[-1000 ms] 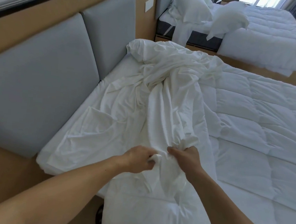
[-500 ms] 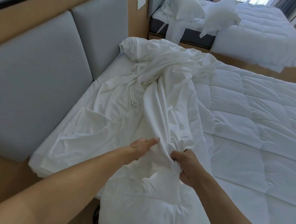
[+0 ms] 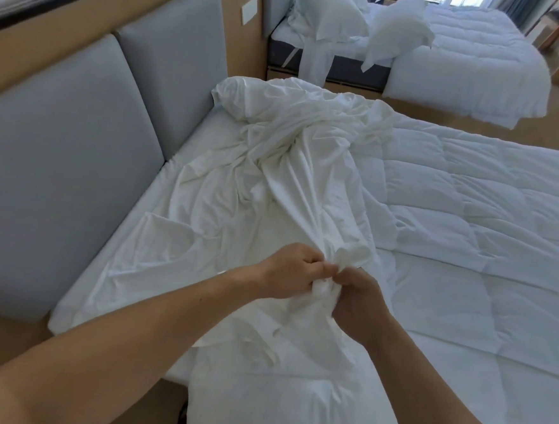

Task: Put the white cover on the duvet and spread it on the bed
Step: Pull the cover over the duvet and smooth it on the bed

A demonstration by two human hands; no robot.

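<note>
A hotel room: twin beds [image 3: 463,75] against padded wall headboards [image 3: 59,170].

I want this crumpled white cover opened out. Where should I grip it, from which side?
Probably the bunched near edge of the white cover, where the left hand and right hand pinch it. Come from the near side: its folds run away from there.
</note>
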